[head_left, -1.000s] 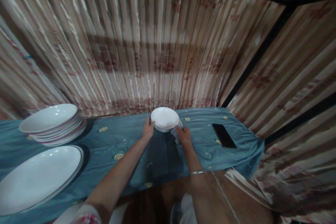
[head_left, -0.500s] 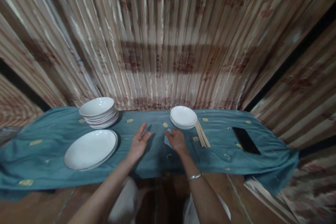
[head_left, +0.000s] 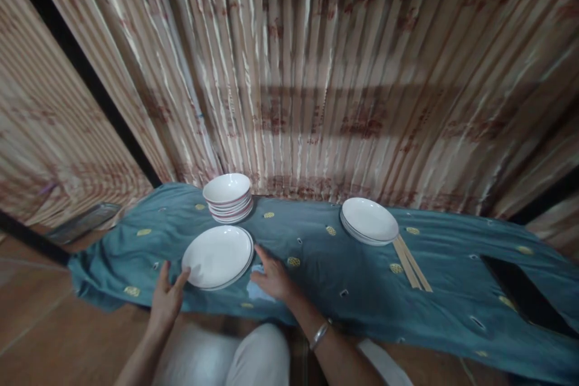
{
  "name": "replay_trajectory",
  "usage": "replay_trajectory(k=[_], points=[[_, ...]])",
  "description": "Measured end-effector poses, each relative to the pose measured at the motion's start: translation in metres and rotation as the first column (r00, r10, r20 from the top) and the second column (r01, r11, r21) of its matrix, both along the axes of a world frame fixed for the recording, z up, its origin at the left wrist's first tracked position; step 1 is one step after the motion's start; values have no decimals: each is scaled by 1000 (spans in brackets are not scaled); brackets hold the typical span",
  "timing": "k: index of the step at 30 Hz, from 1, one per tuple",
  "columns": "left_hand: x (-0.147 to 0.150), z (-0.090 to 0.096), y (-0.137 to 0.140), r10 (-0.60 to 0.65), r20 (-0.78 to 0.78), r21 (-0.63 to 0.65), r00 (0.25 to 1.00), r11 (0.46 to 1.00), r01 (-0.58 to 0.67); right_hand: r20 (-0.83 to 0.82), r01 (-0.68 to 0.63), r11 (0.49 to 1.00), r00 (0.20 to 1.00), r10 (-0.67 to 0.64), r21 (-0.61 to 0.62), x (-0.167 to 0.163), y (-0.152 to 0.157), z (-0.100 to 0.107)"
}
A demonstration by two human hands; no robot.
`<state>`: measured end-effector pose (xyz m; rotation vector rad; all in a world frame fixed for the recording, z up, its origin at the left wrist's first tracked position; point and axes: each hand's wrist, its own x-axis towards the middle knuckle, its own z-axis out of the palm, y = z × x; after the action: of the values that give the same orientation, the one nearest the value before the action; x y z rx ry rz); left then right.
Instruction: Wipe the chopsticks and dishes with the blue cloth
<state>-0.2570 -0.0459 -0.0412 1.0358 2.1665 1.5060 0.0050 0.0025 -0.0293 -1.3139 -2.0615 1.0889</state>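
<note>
A stack of white oval plates lies at the left front of the cloth-covered table. At its left edge is my left hand, fingers apart and holding nothing, with the thumb at the rim. My right hand is on the other side, its index finger stretched toward the right rim. A crumpled light blue cloth is held under the thumb and palm of that hand; part of the grip is hidden. Just behind the plates stands a stack of white bowls with reddish rims.
Small white dishes are stacked farther right, beside wooden chopsticks. A black phone rests at the right. Teal patterned fabric covers the table. Dark frame bars and a striped curtain enclose the space.
Both hands have moved left from the middle of the table to either side of the oval plates, the right one bringing the blue cloth along. The view has turned left.
</note>
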Motion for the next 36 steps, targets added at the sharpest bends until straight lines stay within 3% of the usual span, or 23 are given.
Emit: replay_trajectory(k=[5, 13, 18, 24, 30, 36], points=[[6, -6, 2, -46, 223, -33, 974, 998, 54, -31, -9, 1000, 999, 9, -3, -14, 3, -7], [17, 7, -2, -9, 217, -2, 976, 1000, 10, -200, -27, 995, 980, 8, -93, -22, 6, -20], [25, 22, -6, -92, 178, 64, 980, 995, 82, -241, -36, 997, 970, 21, -61, -23, 6, -27], [23, 26, -9, -102, 239, 37, 966, 995, 96, -292, -26, 996, 956, 0, -84, -16, 7, -21], [22, 25, -11, -82, 397, 120, 914, 992, 37, -302, 6, 994, 953, -37, -105, -10, 4, -15], [35, 33, -22, -13, 517, 121, 856, 991, -58, -371, 84, 985, 919, -135, -151, 6, 7, -6]])
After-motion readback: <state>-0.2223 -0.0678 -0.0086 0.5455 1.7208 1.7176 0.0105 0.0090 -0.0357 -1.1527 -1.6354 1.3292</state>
